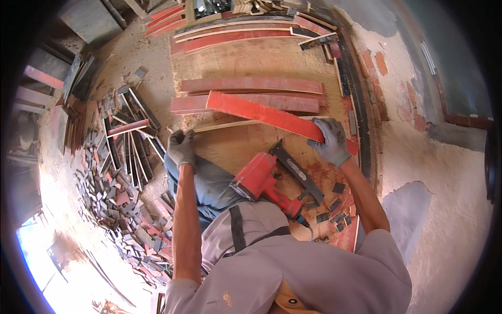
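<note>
My right hand (330, 142), in a grey glove, grips the right end of a bright red board (256, 112). The board slants over two duller red boards, its far end to the left. My left hand (182, 148), also gloved, has its fingers curled at the left end of a thin pale-edged wooden strip (225, 125). That strip runs right, partly hidden under the red board. A red and black nail gun (261, 175) with a hose fitting lies before me, beside my bent leg.
Red boards (240, 39) lie at the worktop's (225, 63) far side. To the left are a heap of small wooden offcuts (120, 209) and dark-edged strips (133, 152). Small dark blocks (339, 187) sit right of the nail gun. A plastered wall (397, 94) stands at right.
</note>
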`<state>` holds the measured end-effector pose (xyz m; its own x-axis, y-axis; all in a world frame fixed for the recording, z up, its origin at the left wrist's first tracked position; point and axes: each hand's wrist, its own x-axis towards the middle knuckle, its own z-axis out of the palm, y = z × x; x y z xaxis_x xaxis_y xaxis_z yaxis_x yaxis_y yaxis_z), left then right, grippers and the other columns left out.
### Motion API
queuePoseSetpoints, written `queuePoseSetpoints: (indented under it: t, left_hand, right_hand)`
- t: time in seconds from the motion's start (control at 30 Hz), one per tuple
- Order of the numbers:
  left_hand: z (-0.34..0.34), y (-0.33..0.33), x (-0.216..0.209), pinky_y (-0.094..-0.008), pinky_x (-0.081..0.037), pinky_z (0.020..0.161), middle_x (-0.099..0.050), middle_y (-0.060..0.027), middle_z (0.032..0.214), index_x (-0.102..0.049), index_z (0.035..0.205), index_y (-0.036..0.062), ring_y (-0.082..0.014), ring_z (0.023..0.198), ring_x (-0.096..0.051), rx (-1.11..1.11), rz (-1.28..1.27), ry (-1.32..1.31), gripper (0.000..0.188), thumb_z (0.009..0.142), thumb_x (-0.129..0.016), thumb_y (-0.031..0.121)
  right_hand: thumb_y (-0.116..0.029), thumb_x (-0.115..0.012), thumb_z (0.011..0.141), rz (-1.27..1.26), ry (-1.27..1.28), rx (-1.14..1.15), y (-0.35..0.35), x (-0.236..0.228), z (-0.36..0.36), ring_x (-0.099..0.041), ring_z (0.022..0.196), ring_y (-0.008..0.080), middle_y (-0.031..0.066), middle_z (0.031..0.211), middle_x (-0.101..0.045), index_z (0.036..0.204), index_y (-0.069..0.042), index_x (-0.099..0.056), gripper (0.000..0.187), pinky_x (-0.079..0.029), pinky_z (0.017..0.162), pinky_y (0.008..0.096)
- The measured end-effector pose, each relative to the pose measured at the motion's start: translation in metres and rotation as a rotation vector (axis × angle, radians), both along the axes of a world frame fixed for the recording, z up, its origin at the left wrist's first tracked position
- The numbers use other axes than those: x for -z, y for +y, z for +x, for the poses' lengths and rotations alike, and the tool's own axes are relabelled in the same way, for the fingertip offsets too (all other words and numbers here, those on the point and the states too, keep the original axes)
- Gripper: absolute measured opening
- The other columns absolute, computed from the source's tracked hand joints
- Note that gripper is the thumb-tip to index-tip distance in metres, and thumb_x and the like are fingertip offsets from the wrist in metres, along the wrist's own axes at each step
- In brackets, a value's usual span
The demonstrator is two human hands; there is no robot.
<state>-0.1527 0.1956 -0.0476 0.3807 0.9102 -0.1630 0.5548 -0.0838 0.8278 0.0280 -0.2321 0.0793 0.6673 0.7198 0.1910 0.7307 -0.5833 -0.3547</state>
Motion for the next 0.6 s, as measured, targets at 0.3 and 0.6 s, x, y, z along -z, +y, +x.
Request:
queuePoseSetpoints:
  t: [0.3, 0.6]
  left_hand:
    - [0.000, 0.001, -0.011, -0.0243, -0.052, 0.060, -0.072, -0.0063, 0.080, -0.075, 0.095, -0.0009, -0.0112, 0.065, -0.064, -0.143, -0.295, -0.182, 0.018, 0.082, -0.080, 0.010]
    - [-0.006, -0.007, -0.024, -0.0236, -0.052, 0.060, -0.069, -0.0041, 0.081, -0.071, 0.106, -0.0040, -0.0095, 0.065, -0.061, -0.069, -0.439, -0.318, 0.024, 0.090, -0.075, 0.014]
  right_hand:
    - [-0.025, -0.087, 0.063, -0.003, 0.050, -0.173, 0.053, 0.040, 0.014, -0.054, 0.117, 0.0312, 0.0076, 0.125, -0.059, 0.129, -0.013, -0.062, 0.072, -0.044, 0.098, 0.0464]
    - [-0.029, -0.084, 0.068, -0.140, 0.054, -0.042, 0.074, 0.058, 0.006, -0.051, 0.107, 0.0309, 0.0083, 0.114, -0.056, 0.132, -0.016, -0.060, 0.069, -0.042, 0.095, 0.0468]
